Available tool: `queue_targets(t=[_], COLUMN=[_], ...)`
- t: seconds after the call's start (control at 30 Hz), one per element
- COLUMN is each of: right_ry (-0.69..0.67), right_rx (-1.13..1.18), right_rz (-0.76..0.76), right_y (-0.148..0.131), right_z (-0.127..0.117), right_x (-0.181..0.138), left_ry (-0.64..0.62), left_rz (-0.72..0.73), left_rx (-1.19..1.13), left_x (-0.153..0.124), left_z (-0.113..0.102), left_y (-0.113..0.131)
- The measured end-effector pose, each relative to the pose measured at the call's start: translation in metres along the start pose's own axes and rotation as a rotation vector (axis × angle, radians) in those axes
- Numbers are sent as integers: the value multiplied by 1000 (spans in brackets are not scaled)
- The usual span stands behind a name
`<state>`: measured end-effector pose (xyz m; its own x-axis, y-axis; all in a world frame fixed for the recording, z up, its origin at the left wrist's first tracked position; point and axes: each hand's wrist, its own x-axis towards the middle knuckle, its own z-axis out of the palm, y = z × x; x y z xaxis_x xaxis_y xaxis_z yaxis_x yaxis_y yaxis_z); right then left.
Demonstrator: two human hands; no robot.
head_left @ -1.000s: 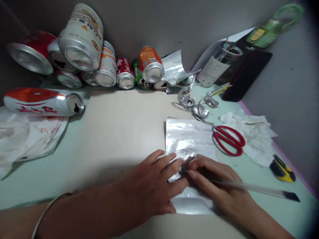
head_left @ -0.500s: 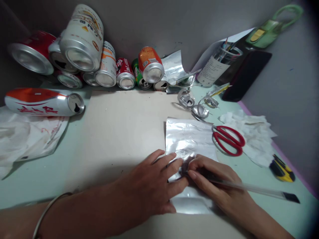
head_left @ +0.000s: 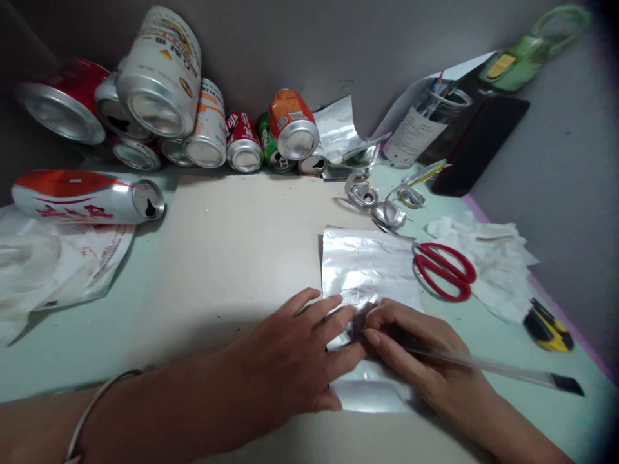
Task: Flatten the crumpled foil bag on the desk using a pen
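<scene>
Head view: the right hand point(head_left: 420, 351) gripped a slim, clear-barrelled pen point(head_left: 507, 369), tip hidden, over a shiny, creased metal sheet point(head_left: 370, 261) lying on a smooth, pale board point(head_left: 242, 245). The left hand point(head_left: 300, 354) lay spread on the sheet, grasping nothing. Pen work appeared in hand; continuing would call for a flat, steady sheet.

Sheet point(head_left: 370, 261) on board point(head_left: 242, 251), scissors point(head_left: 471, 274) right of sheet; cans point(head_left: 244, 145) behind board.
</scene>
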<state>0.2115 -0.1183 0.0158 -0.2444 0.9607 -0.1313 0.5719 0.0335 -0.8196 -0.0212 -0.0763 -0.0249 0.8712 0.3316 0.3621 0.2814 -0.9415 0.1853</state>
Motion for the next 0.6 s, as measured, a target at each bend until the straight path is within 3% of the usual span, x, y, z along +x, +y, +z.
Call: queue_targets(t=[0.6], right_ry=[2], right_rx=[-55], right_rz=[-34], right_y=[4], right_z=[0], right_x=[-3], left_ry=[24], left_rz=[18], left_rx=[6], left_x=[2], left_z=[-3], left_y=[-2])
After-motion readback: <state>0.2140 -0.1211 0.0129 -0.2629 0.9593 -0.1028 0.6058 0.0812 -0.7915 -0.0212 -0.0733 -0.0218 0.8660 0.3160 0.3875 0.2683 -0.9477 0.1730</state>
